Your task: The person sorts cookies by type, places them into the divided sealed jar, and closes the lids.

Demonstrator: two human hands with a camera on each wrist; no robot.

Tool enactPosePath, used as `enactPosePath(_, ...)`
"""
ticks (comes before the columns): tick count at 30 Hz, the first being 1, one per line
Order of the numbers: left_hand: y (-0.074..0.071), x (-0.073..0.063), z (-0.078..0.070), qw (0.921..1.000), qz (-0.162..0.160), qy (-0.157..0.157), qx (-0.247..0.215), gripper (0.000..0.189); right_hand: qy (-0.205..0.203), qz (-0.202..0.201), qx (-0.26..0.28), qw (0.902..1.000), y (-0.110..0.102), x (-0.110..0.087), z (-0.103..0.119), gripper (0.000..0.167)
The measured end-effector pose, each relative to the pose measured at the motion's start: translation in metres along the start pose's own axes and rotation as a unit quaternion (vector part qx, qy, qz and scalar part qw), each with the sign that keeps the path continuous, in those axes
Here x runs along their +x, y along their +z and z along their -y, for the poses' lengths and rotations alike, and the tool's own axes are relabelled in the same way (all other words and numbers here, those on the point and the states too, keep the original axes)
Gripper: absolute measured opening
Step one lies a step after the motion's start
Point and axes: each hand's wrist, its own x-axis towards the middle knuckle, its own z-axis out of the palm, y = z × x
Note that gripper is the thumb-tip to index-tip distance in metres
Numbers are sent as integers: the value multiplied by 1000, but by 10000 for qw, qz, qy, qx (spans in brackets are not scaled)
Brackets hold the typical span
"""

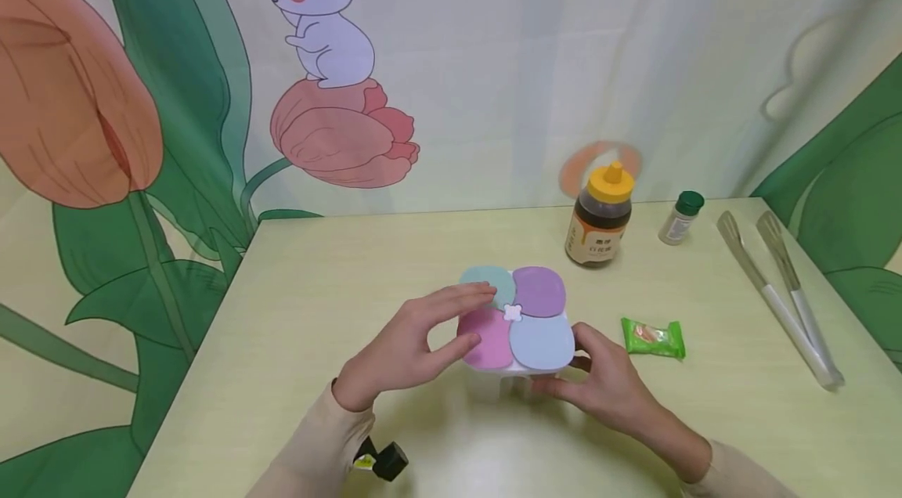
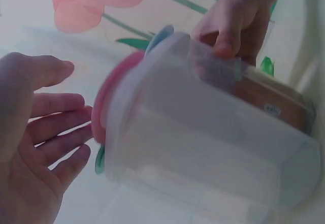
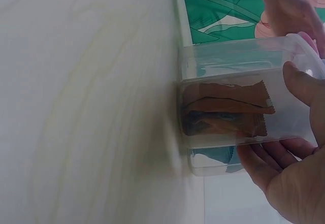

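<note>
A clear plastic storage box (image 3: pixel 228 61) stands on the table, topped by four petal-shaped lids in mint, purple, pink and blue (image 1: pixel 542 342) around a small white flower piece (image 1: pixel 512 313). My right hand (image 1: pixel 609 384) grips its right side low down, thumb on one face and fingers round the other. In the right wrist view, brown packets (image 3: pixel 228 97) show through the wall, with a teal one (image 3: pixel 221 154) in a neighbouring compartment. My left hand (image 1: pixel 416 341) is at the pink and mint lids, fingers extended and thumb apart; whether the fingertips touch is unclear.
Behind the box stands a honey bottle (image 1: pixel 599 224) with a yellow cap. Right of it are a small green-capped jar (image 1: pixel 680 218), a green packet (image 1: pixel 653 338) and metal tongs (image 1: pixel 782 294). A black object (image 1: pixel 390 461) shows by the left sleeve. A printed curtain (image 1: pixel 479 75) hangs behind.
</note>
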Motion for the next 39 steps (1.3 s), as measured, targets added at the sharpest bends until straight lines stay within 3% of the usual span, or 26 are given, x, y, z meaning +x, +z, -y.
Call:
enactPosePath(3,-3,-3,12,9992,-214,-208,-266,43,-28,-5,53,10000,0,0,-1,54)
enactPosePath(8,-8,-9,30,9922,-433,-842,-807,46,-37,-13,69,10000,-1,0,-2,52)
enactPosePath(19,-7,-12,59,9689,-203,-1738,-1749,44,3,-2,-6,10000,-3,1,-3,52)
enactPosePath(28,4,-15,77,9644,412,-1844,-1852,59,56,73,21,10000,-3,0,-4,54)
enactPosePath(36,8,-16,89,9454,564,-1996,-2515,61,-144,137,63,9998,-3,1,-5,51)
enactPosePath(39,9,-14,90,9427,634,-1943,-2638,61,-146,137,15,9998,-4,1,-6,51)
